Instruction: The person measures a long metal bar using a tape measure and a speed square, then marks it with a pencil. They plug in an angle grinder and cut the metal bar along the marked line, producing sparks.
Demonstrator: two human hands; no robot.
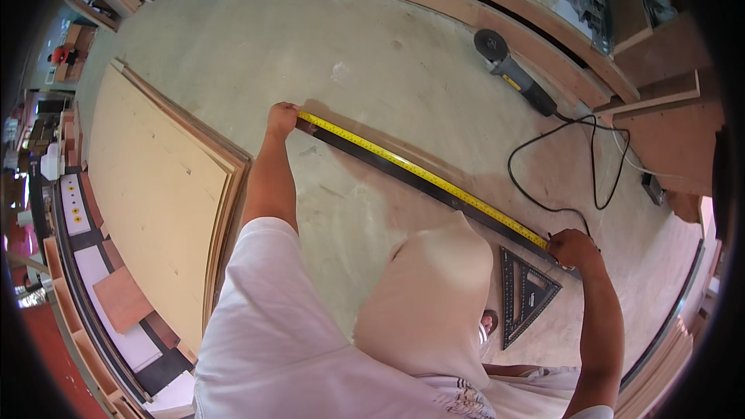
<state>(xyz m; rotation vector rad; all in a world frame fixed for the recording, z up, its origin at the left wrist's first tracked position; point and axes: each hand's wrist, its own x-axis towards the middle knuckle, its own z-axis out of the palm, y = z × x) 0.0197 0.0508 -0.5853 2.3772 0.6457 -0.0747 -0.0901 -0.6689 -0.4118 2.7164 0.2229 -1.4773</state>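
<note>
A yellow tape measure is stretched along a dark metal bar that lies slantwise on the concrete floor. My left hand pinches the tape's far-left end at the tip of the bar. At the near-right end, my right hand is closed around the other end of the tape; its case is mostly hidden by the fingers. Just left of my right hand, a black triangular square with a ruled edge lies flat on the floor, beside my bent knee.
An angle grinder rests on the floor at the upper right, its black cord looping toward my right hand. Stacked plywood sheets lie left of my left arm. Wooden boards and a wooden frame border the far side.
</note>
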